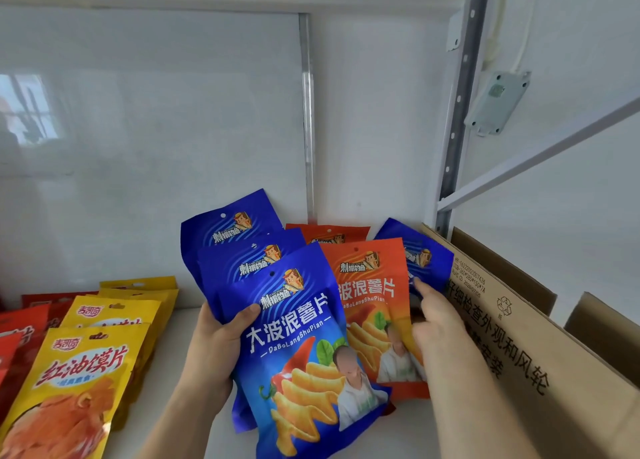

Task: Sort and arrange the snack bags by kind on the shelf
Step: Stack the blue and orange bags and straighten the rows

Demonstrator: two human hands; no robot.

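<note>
Three blue crisp bags (277,285) are gripped, fanned, by the left hand (214,347); one could slip as the open right hand (436,323) reaches for the stray blue bag (422,254).

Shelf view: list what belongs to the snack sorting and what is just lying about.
Job:
- blue bags held in left hand
- stray blue bag touched by right hand
- orange bags
- yellow bags
- red bags

Lying about:
- cardboard box
- grey wall fitting

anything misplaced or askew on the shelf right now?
Yes. One blue bag leans alone behind the orange bags, against the cardboard box, apart from the three blue bags the left hand grips. The right hand reaches toward it, fingertips at its lower edge.
</note>
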